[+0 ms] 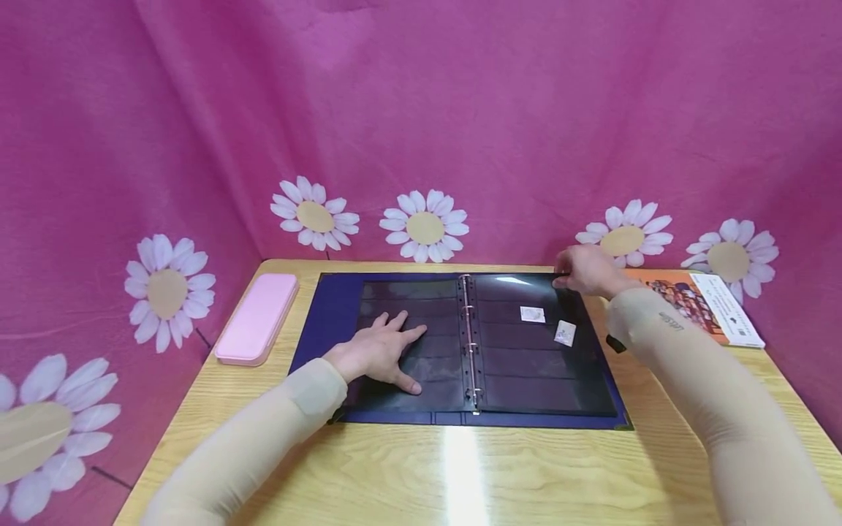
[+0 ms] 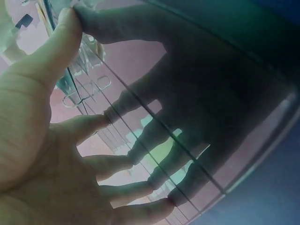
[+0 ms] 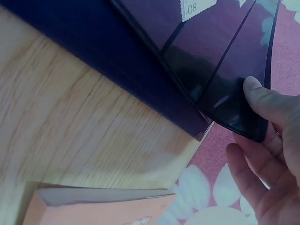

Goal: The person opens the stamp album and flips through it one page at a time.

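A blue ring binder (image 1: 329,307) lies unfolded on the table, with black pocket pages on both sides of its metal rings (image 1: 469,329). My left hand (image 1: 380,349) rests on the left page (image 1: 435,351), fingers spread; in the left wrist view its fingertips touch the glossy pocket strips. At the far right corner, my right hand (image 1: 588,270) pinches the right page (image 1: 526,369) between thumb and fingers. That corner is lifted off the cover in the right wrist view. Two small white stamps (image 1: 533,315) are on the right page; the nearer stamp (image 1: 564,333) sits tilted.
A pink case (image 1: 258,318) lies left of the binder. To the right, partly behind my right arm, is an orange-covered book (image 1: 697,303). A small black object (image 1: 615,344) shows beside the binder under the right wrist. A pink flowered curtain (image 1: 513,131) hangs behind the table.
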Available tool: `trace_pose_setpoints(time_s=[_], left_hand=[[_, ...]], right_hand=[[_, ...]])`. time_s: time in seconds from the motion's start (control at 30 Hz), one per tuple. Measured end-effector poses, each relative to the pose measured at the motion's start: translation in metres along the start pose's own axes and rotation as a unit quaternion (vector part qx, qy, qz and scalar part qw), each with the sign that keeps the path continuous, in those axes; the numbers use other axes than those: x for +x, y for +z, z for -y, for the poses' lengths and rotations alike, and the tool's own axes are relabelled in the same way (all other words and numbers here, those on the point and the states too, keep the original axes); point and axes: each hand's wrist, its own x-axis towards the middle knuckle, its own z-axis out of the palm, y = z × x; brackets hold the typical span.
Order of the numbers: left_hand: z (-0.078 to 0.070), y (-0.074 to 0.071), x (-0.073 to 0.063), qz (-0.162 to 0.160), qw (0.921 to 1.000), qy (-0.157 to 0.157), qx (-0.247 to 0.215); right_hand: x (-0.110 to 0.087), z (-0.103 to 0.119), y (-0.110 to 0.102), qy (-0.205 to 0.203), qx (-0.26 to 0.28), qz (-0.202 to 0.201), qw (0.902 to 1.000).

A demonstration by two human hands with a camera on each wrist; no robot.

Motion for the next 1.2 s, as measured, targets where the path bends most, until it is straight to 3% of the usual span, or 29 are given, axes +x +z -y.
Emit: trace_pose_setpoints(time_s=[0.2, 0.37, 0.53, 0.73, 0.8, 0.9, 1.0, 1.2], left_hand=[[0.001, 0.002, 0.002, -0.003, 1.0000, -0.001, -0.007], [0.003, 0.003, 0.003, -0.002, 0.9999, -0.003, -0.011], [0.003, 0.001, 0.003, 0.000, 1.0000, -0.007, -0.003], [0.001, 0.000, 0.002, 0.000, 1.0000, -0.006, 0.007], [0.000, 0.000, 0.002, 0.000, 0.9999, -0.005, 0.010], [-0.002, 0.000, 0.002, -0.001, 0.9999, -0.004, 0.014], [-0.002, 0.000, 0.002, -0.001, 0.9999, -0.005, 0.016], [-0.001, 0.000, 0.002, 0.003, 0.9999, -0.007, 0.013]], right_hand=[[-0.001, 0.001, -0.002, 0.012, 0.019, -0.003, 0.9997], [0.000, 0.003, -0.001, -0.007, 0.030, -0.020, 0.9993], [-0.002, 0.000, 0.003, -0.041, 0.028, -0.079, 0.9956], [-0.009, -0.002, 0.009, -0.078, 0.042, -0.160, 0.9832], [-0.013, 0.000, 0.010, -0.058, 0.060, -0.163, 0.9831], [-0.020, 0.003, 0.008, 0.012, 0.118, -0.141, 0.9830], [-0.029, 0.005, 0.004, 0.070, 0.192, -0.117, 0.9719], [-0.058, 0.001, -0.001, 0.084, 0.301, -0.064, 0.9478]])
